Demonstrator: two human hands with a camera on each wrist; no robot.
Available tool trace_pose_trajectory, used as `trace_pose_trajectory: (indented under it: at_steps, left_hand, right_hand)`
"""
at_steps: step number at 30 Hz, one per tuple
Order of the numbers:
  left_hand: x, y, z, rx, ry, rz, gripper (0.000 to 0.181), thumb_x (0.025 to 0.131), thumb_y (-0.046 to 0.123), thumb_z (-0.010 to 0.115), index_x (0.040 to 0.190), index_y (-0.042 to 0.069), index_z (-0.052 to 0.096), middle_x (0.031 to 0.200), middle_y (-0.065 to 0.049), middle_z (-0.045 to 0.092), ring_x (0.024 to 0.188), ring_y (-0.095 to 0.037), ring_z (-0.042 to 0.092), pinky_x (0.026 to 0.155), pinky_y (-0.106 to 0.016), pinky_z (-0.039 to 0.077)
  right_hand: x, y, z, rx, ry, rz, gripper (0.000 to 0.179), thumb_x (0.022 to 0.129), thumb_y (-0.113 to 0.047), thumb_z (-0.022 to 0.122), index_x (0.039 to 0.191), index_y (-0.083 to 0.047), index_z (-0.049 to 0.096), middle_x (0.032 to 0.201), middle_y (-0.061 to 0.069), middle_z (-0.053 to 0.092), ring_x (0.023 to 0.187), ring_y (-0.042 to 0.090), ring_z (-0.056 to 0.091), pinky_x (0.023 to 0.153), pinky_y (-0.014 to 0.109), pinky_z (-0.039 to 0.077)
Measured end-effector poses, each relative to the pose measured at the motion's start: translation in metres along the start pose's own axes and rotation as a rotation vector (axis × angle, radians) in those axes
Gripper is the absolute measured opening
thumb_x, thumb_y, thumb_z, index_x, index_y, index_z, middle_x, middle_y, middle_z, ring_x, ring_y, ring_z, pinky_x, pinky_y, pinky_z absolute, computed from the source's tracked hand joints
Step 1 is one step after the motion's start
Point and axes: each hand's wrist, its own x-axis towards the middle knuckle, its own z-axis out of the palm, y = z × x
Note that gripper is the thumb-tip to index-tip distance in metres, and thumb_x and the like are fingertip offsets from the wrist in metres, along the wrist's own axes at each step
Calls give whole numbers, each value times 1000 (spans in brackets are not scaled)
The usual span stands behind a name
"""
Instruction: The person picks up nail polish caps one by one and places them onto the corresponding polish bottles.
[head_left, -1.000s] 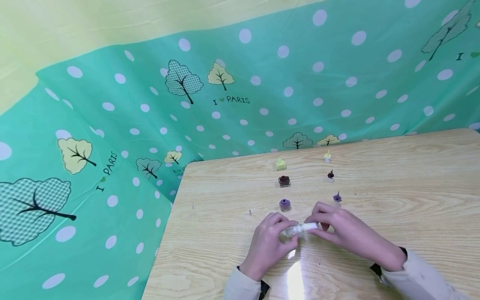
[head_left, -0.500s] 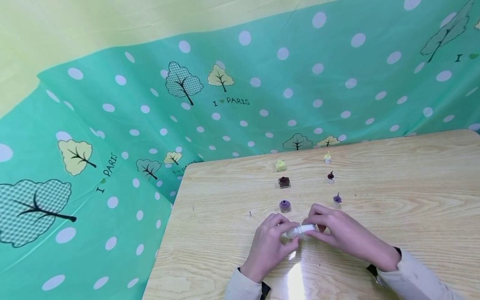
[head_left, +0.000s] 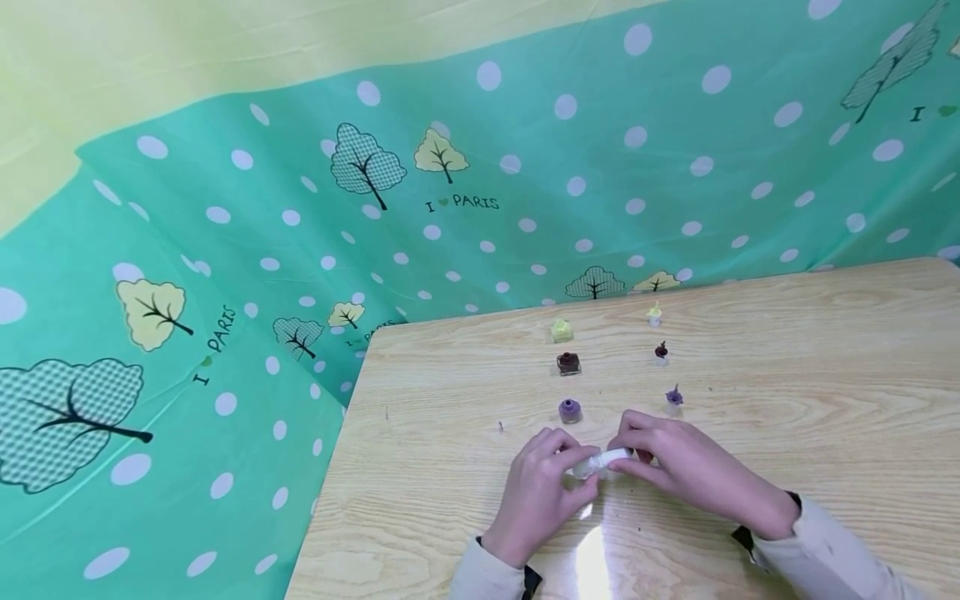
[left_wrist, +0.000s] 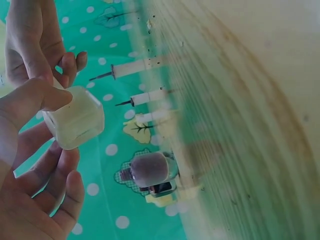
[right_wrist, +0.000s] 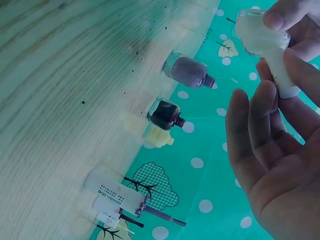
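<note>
A small glass nail polish bottle [left_wrist: 77, 120] filled with milky white polish is held on its side over the table. My left hand [head_left: 542, 487] pinches its glass body between thumb and fingers. At the other end, the thumb and fingers of my right hand [head_left: 678, 462] grip its long white cap [right_wrist: 281, 75]. The cap sits on the bottle's neck, as the right wrist view shows. Beyond the hands stands an uncapped purple nail polish bottle [head_left: 570, 411], and near the right hand a white cap with a purple-coated brush [head_left: 674, 398] stands brush up.
Behind the purple bottle, a dark red bottle [head_left: 568, 363] and a pale yellow bottle [head_left: 561, 331] stand open in line. Farther right are a dark red brush cap [head_left: 661, 353] and a yellow brush cap [head_left: 655, 314]. A green patterned curtain [head_left: 465, 167] hangs behind the wooden table [head_left: 420, 500].
My right hand has shifted slightly left with the cap, and its fingers have moved a little on it. The left hand keeps its hold on the bottle in nearly the same spot.
</note>
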Motion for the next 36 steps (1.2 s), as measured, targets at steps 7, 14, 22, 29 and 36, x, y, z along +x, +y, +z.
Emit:
trace_pose_trajectory:
  at_steps: [7,14,22,29,36]
  left_hand:
    - [-3,0,-1,1,-2,10,25,75,20,83,99,16,78,86,9,65,76,-2,53,74,-6,40]
    - [-2,1,0,-6,-13,7,25,75,20,83,99,16,77,86,9,65,76,-2,54,74,-6,40]
    - [-3,2,1,-17,-30,-8,26,75,21,84,100,16,77,86,9,65,77,-1,54,76,-8,42]
    - [-2,3,0,-12,-1,10,26,75,20,84,100,16,77,86,9,65,76,-1,54,76,-7,43]
    - [-2,5,-2,0,30,34,27,73,18,84,100,16,77,86,10,63,76,-2,54,75,-8,43]
  right_hand:
    - [-1,1,5,-6,6,-6,13,93,-35,67,96,-25,76,85,-21,53,64,-9,44,55,15,43]
    - [-2,2,6,-14,10,-3,13,93,-35,68,95,-25,76,85,-21,53,62,-9,43,54,15,42]
    - [-4,3,7,-21,23,-9,13,92,-35,69,94,-24,76,84,-22,52,62,-9,41,54,14,41]
    - [-3,0,5,-25,18,17,17,94,-37,65,88,-25,75,81,-23,50,62,-8,42,55,15,40]
    - [-2,-2,4,-41,28,49,25,96,-38,63,74,-27,67,70,-21,42,57,-7,36,52,15,35]
